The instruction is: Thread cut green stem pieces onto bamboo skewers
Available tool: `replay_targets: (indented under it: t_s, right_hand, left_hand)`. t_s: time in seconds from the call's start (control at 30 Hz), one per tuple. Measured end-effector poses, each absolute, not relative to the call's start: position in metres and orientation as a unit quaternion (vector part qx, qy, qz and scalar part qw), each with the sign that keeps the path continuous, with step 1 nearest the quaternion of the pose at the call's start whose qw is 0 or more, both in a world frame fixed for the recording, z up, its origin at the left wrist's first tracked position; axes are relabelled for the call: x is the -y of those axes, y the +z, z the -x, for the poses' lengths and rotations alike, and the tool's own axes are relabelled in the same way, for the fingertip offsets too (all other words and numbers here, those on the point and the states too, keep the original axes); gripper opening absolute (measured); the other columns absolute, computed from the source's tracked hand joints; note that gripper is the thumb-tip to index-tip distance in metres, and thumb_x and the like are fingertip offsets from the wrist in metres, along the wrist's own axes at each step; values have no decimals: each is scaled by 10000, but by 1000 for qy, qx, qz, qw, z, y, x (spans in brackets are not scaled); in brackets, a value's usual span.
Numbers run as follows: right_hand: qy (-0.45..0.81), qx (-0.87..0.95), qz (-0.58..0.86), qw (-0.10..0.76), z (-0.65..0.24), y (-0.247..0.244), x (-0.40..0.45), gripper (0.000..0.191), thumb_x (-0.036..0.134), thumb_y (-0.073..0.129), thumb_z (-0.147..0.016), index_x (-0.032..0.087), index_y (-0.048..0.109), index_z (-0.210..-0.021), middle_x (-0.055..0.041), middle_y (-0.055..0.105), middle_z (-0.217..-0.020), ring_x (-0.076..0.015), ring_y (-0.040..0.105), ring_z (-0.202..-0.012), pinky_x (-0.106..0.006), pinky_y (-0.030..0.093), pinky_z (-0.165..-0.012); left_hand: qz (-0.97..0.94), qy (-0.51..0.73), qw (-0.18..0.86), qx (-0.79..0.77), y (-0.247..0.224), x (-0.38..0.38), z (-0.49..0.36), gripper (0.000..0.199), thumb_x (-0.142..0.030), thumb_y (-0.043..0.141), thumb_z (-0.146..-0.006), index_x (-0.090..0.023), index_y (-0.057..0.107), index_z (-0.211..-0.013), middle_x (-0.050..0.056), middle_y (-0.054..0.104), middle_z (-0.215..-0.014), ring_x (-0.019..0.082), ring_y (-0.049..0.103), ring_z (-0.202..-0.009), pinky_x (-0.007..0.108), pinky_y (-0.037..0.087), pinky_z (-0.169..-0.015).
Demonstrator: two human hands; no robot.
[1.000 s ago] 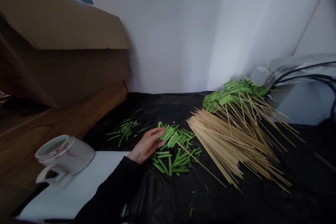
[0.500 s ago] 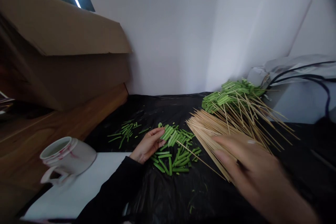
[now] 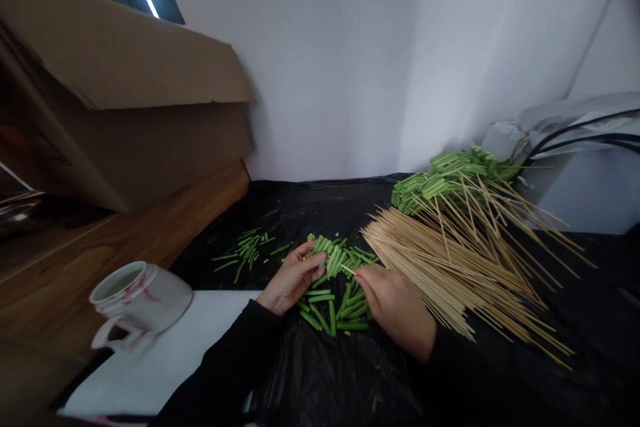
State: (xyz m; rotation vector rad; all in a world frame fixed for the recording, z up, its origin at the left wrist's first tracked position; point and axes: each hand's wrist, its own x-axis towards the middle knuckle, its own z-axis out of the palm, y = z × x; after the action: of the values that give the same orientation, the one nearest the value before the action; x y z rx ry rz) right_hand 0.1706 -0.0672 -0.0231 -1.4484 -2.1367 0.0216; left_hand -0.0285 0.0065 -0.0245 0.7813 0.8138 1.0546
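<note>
Near the middle, my left hand [image 3: 294, 275] is closed, thumb and fingers pinching a row of cut green bean pieces [image 3: 334, 259]. A thin bamboo skewer [image 3: 349, 271] runs out of the row's right end. My right hand [image 3: 395, 303] is closed around that skewer just beside the beans; its palm hides the skewer's far part. Below both hands lie loose cut green beans [image 3: 320, 312] on the black plastic sheet [image 3: 320, 380]. Just right of my right hand spreads a large bundle of bamboo skewers [image 3: 450, 267].
Behind the bundle, skewered green beans [image 3: 450, 177] are piled by the wall. More bean pieces [image 3: 247, 250] lie to the left. A white mug [image 3: 143, 297] rests on white paper [image 3: 195, 340]. A cardboard box [image 3: 150, 120] stands far left; dark cables [image 3: 585, 137] run at right.
My right hand has moved left and inward from over the skewer bundle and now grips the skewer by the beans. My left hand keeps its hold on the beans.
</note>
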Motion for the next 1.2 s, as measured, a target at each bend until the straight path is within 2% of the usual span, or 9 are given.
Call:
replay_targets:
  t_s: [0.23, 0.53, 0.83, 0.97, 1.1, 1.2]
  right_hand:
    - [-32, 820, 514, 250, -161, -16, 65, 193, 75, 436, -890, 201, 565, -820, -1, 597, -782, -146, 539, -685, -297, 297, -603]
    - [-8, 816, 513, 268, -158, -22, 61, 214, 73, 405, -895, 189, 562, -806, -7, 606, -781, -142, 549, -694, -284, 316, -620]
    - [2, 814, 520, 259, -158, -25, 59, 211, 81, 396, -906, 187, 554, -816, -7, 611, -805, -138, 556, -722, -273, 309, -643]
    - [-22, 817, 520, 249, -163, -22, 57, 182, 74, 428, -886, 198, 554, -840, 2, 608, -813, -137, 546, -704, -281, 288, -619]
    - [-74, 801, 540, 248, -177, -19, 51, 200, 52, 435, -872, 196, 570, -837, -7, 602, -804, -142, 535, -682, -297, 270, -597]
    - [-103, 778, 548, 291, -189, -27, 44, 198, 107, 421, -911, 179, 601, -872, -31, 607, -806, -158, 549, -719, -291, 306, -628]
  left_hand:
    - [-382, 429, 723, -385, -18, 1, 23, 530, -98, 828, -619, -167, 650, -1114, 28, 696, -857, 110, 653, -751, 212, 507, -730]
    - [-394, 431, 712, -390, -21, 1, 22, 437, -113, 836, -604, -147, 681, -1010, 34, 705, -846, 117, 648, -741, 225, 489, -733]
    - [-424, 424, 691, -404, -24, 1, 20, 327, -158, 852, -584, -115, 682, -859, 37, 699, -796, 105, 633, -672, 212, 481, -671]
    - [-478, 425, 657, -399, -22, -3, 24, 363, -190, 852, -589, -117, 695, -908, 61, 720, -815, 119, 641, -664, 217, 480, -658]
    - [-515, 460, 593, -414, -15, -11, 38, 437, -287, 813, -656, -132, 689, -1045, 88, 730, -886, 153, 658, -771, 241, 489, -732]
    - [-524, 464, 549, -457, -12, -16, 49, 344, -390, 757, -707, -121, 712, -917, 82, 722, -833, 148, 644, -752, 233, 481, -703]
